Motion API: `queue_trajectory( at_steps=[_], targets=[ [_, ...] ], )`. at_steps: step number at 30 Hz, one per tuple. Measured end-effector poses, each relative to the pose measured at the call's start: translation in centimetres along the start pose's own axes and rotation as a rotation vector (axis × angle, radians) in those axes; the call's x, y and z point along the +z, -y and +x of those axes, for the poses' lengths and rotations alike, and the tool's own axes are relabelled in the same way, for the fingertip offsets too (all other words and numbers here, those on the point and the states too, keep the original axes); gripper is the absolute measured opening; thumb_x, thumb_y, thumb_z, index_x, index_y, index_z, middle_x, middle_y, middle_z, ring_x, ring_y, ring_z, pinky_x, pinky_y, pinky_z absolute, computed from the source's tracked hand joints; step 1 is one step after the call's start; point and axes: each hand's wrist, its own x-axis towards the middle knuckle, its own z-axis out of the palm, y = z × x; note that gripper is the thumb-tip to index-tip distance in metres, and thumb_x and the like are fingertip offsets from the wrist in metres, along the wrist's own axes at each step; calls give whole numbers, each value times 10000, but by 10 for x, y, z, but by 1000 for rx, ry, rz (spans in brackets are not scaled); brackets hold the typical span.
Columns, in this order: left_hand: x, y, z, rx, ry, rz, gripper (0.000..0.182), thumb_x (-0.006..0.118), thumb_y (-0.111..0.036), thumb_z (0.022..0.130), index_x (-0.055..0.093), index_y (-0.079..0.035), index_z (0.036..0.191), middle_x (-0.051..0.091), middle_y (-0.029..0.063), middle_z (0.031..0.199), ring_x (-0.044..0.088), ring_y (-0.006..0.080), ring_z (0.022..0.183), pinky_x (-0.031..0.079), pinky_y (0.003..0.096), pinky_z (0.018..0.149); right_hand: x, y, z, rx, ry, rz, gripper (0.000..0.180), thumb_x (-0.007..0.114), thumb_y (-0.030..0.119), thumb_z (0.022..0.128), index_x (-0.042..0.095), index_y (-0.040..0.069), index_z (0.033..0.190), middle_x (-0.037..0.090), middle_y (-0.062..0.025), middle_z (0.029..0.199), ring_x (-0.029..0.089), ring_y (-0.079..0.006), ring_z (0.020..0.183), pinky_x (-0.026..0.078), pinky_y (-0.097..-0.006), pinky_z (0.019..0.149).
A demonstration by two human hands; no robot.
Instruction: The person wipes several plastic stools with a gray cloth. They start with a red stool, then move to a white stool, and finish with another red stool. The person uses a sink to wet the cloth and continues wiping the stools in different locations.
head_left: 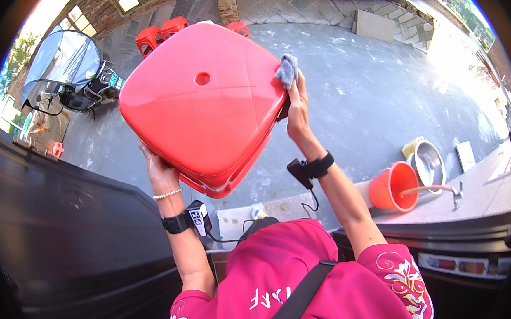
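Observation:
A red plastic stool (183,115), its square seat with rounded corners and a centre hole turned up towards me, is held between my hands. Other red plastic layers show under its near edge, perhaps stools stacked with it. My left hand (161,171) supports the near left edge, its fingers partly hidden beneath. At the right corner, my right hand (298,103) grips the side, with a grey cloth (288,70) between its fingers and the stool. Both forearms wear black straps with small devices and cables.
Red stools (148,39) stand beyond on the paving. A scooter with a canopy (79,94) is parked at left. At right are a red bucket (394,185) by a tap (457,195) and a metal basin (428,163). Dark door panels (80,219) flank me.

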Motion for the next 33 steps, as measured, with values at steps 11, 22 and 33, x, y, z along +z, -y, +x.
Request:
queue_trajectory(
  at_steps=[11,22,33],
  targets=[
    [-33,-13,215,-225,-428,-173,581,552,-531,857,512,-87,1230,547,74,1243,488,299,1156,408,507,971,116,-167,-43,-337,594,-466,444,646,-9,709,512,110,1115,210,-216,1395,237,-502,1264,225,-554,1051],
    [-30,30,405,-39,-338,-66,525,628,-396,843,513,-4,1173,590,117,1143,565,300,1042,519,477,834,164,-367,267,-142,177,-269,426,352,87,918,343,37,1341,316,-194,1377,311,-302,1312,224,-372,1092],
    [-16,20,602,167,-450,183,746,397,-670,861,383,-111,1355,463,71,1331,493,278,1173,461,477,957,143,-528,416,1194,392,208,285,486,83,910,465,17,1186,572,-106,1055,611,-190,832,549,-335,560]
  ],
)
